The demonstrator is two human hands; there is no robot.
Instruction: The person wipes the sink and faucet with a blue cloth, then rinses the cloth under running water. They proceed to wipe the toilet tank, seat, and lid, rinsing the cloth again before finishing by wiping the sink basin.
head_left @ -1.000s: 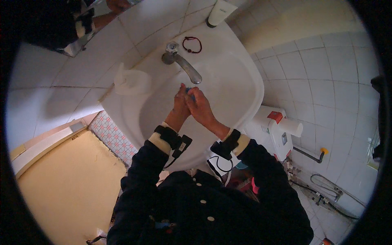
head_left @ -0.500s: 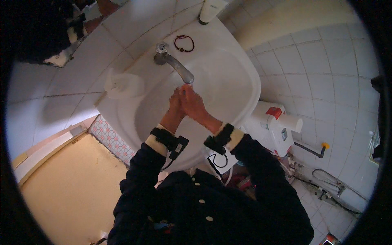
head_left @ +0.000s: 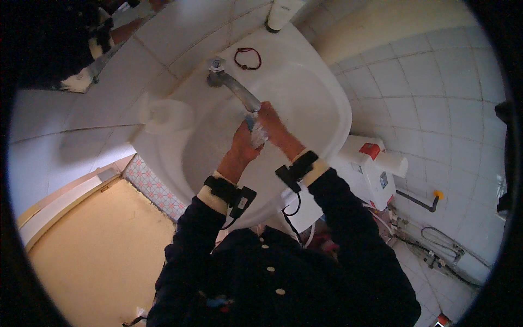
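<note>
Both my hands are over the white washbasin (head_left: 321, 109), just below the end of the metal tap (head_left: 239, 90). My left hand (head_left: 243, 146) is closed on a small, wet-looking pale blue and white thing (head_left: 257, 134), too blurred to name. Close beside it, my right hand (head_left: 274, 126) reaches up to the spout's tip. Its fingers are partly hidden and blurred, so I cannot tell whether they grip anything. Dark straps with small black boxes sit round both wrists, over cream cuffs.
A dark red bracelet (head_left: 248, 58) lies on the basin's back ledge, near a white tube (head_left: 282, 13). On the left rim stands a whitish container (head_left: 166, 115). To the right is a white box-shaped appliance (head_left: 362, 169); a yellow-beige panel (head_left: 98, 250) fills the lower left.
My hands were pressed together under the spout; now they are apart, with the pale blue and white thing showing between them. The left hand has dropped slightly, the right moved a little right.
</note>
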